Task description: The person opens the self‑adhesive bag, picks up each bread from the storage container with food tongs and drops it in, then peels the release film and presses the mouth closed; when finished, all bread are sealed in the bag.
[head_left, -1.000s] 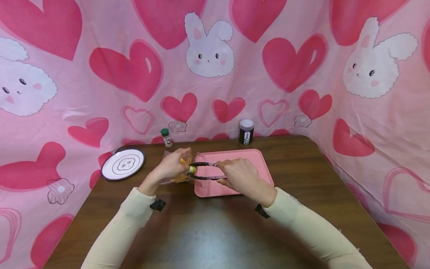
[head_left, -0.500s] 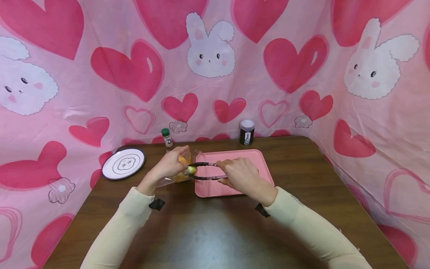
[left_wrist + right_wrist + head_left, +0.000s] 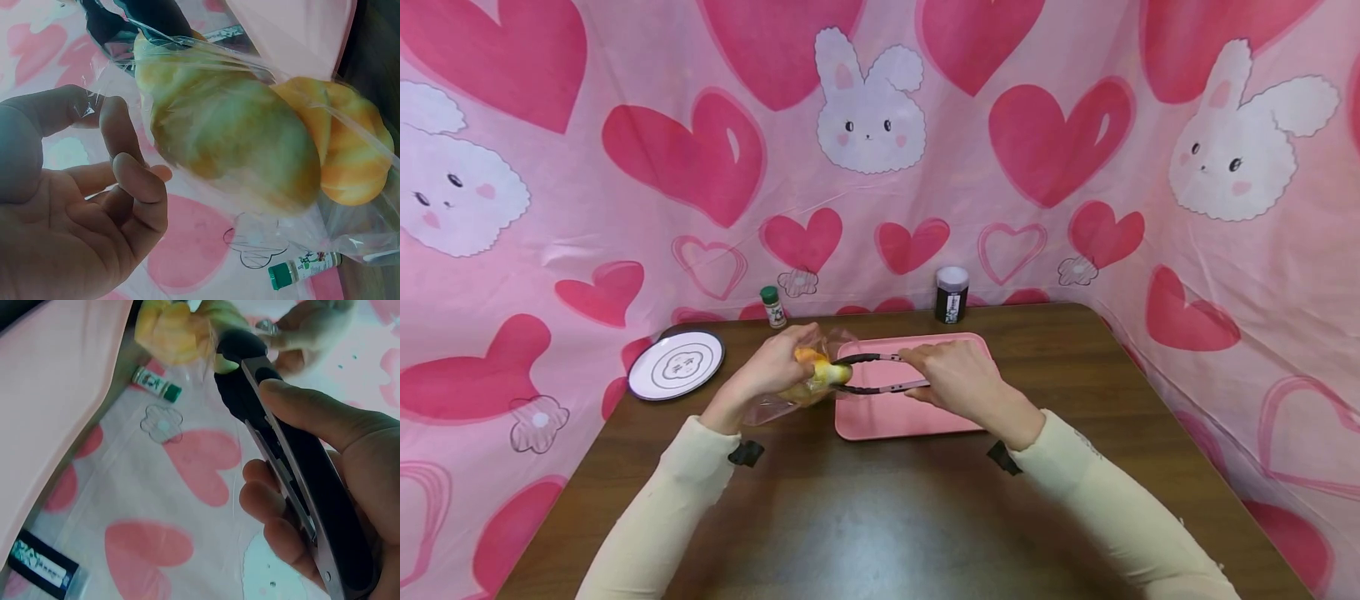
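My left hand (image 3: 775,367) pinches the edge of a clear plastic bag (image 3: 365,244) between thumb and fingers. Two golden bread rolls show at the bag in the left wrist view: a nearer roll (image 3: 237,137) behind the film and a twisted roll (image 3: 353,144) beside it. With my right hand (image 3: 958,379) I grip metal tongs (image 3: 294,462) with black handles and black tips. The tong tips close around the end of the nearer roll, at the bag's mouth over the left edge of a pink tray (image 3: 910,417).
Left of the bag lies a white plate (image 3: 651,375) with a dark rim. A green-capped shaker (image 3: 773,308) and a black jar (image 3: 951,298) with a pale lid stand along the back of the wooden table (image 3: 865,517), before a pink heart-patterned cloth (image 3: 685,158).
My right hand and the tongs have shifted right and slightly up, and more of the roll shows at the bag's mouth. My left hand has drawn a little left with the bag.
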A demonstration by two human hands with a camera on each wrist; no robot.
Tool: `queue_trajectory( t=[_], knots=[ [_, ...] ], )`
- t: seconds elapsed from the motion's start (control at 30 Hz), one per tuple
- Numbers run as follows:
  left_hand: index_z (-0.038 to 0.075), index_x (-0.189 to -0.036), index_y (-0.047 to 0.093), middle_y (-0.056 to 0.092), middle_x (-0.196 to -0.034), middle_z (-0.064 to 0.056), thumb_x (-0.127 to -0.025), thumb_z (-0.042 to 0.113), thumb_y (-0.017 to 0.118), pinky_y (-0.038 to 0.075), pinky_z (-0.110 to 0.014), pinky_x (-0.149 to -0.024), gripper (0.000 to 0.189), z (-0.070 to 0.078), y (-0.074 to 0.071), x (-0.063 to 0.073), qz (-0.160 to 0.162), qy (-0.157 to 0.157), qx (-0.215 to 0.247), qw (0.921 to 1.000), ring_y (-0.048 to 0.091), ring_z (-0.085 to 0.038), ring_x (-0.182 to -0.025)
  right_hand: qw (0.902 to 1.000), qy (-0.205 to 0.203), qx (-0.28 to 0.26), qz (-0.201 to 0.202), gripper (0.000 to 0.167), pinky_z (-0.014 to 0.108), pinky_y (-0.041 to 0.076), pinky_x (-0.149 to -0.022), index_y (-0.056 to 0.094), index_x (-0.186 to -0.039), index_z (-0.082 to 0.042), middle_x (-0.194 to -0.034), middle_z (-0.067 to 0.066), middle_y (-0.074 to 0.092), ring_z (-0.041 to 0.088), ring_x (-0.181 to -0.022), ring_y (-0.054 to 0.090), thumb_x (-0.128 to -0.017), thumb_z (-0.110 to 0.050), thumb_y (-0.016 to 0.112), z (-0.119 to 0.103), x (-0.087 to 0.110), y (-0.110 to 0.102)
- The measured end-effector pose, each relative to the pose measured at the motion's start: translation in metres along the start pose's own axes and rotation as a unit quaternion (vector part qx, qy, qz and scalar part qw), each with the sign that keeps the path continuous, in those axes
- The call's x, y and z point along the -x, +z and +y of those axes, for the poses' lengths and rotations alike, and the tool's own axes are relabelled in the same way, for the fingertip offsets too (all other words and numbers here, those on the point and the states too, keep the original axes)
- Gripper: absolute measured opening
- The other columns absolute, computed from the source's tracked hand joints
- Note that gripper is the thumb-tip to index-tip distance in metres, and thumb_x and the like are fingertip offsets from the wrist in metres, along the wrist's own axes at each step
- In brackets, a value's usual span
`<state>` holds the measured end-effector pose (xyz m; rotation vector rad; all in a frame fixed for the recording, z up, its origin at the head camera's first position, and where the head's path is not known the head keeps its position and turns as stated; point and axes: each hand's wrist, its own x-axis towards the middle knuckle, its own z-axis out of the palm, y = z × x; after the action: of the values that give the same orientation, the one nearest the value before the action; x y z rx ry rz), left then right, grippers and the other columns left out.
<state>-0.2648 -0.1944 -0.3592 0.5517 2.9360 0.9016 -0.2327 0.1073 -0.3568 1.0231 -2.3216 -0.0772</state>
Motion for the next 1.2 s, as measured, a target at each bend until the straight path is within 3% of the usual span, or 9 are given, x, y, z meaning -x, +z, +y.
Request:
queue_trajectory(
  t=[0.2,0.3,0.47,0.67,0.9,1.03,1.2],
  knots=[
    [-0.001,-0.151,0.037,0.044,-0.153,-0.023,-0.084,0.009,0.065,0.040,-0.056,-0.112,0.074,0.002,-0.002,0.002,-0.016,-0.011,0.014,0.9997,0.047,-0.040,-0.136,0.9993,-0.020,-0.026,-0.019,0.050,0.029,0.051,-0.050,0.073,-0.117,-0.021,-0.107,-0.004,0.078,0.013,-0.080,0.073,-0.074,-0.045,0.085,0.013,0.001,-0.005],
    [0.001,-0.152,0.037,0.043,-0.154,-0.021,-0.084,0.009,0.065,0.041,-0.056,-0.111,0.074,0.005,-0.002,0.001,-0.020,-0.010,0.022,0.9995,0.047,-0.039,-0.136,0.9990,-0.028,-0.028,-0.022,0.052,0.031,0.052,-0.050,0.072,-0.119,-0.020,-0.115,-0.003,0.076,0.014,-0.090,0.075,-0.074,-0.044,0.085,0.016,0.001,-0.006],
    [0.002,-0.152,0.038,0.042,-0.155,-0.020,-0.083,0.009,0.066,0.046,-0.055,-0.105,0.074,0.009,0.000,-0.001,-0.024,0.000,0.024,0.9994,0.051,-0.038,-0.130,0.9988,-0.038,-0.031,-0.008,0.054,0.030,0.052,-0.050,0.072,-0.119,-0.019,-0.117,-0.003,0.075,0.014,-0.091,0.075,-0.072,-0.041,0.088,0.016,-0.001,-0.005],
    [0.003,-0.152,0.038,0.043,-0.155,-0.020,-0.083,0.010,0.066,0.040,-0.058,-0.111,0.075,0.011,0.002,-0.001,-0.029,-0.001,0.015,0.9995,0.048,-0.039,-0.136,0.9990,-0.043,-0.012,0.007,0.052,0.031,0.053,-0.050,0.072,-0.114,-0.020,-0.113,-0.005,0.076,0.012,-0.087,0.074,-0.070,-0.042,0.089,0.013,-0.001,-0.003],
    [0.001,-0.152,0.038,0.044,-0.154,-0.020,-0.081,0.007,0.066,0.046,-0.053,-0.105,0.076,0.009,0.001,-0.001,-0.017,-0.009,0.018,0.9997,0.052,-0.037,-0.128,0.9987,-0.050,0.003,-0.006,0.054,0.028,0.053,-0.052,0.072,-0.118,-0.021,-0.114,-0.005,0.076,0.012,-0.090,0.074,-0.072,-0.046,0.087,0.013,-0.001,-0.006],
    [0.002,-0.152,0.037,0.042,-0.155,-0.020,-0.081,0.006,0.066,0.041,-0.054,-0.112,0.077,0.008,-0.001,-0.001,-0.012,-0.023,0.029,0.9992,0.047,-0.038,-0.136,0.9988,-0.047,-0.008,-0.010,0.054,0.030,0.054,-0.054,0.071,-0.119,-0.020,-0.119,-0.003,0.074,0.013,-0.094,0.074,-0.072,-0.042,0.087,0.017,0.001,-0.008],
    [0.002,-0.153,0.037,0.041,-0.155,-0.020,-0.081,0.008,0.065,0.039,-0.054,-0.113,0.077,0.010,-0.003,0.000,-0.011,-0.021,0.027,0.9993,0.045,-0.037,-0.138,0.9989,-0.041,-0.017,-0.014,0.057,0.032,0.055,-0.055,0.071,-0.122,-0.020,-0.120,-0.002,0.074,0.015,-0.091,0.075,-0.073,-0.043,0.087,0.019,0.003,-0.009]
  ],
)
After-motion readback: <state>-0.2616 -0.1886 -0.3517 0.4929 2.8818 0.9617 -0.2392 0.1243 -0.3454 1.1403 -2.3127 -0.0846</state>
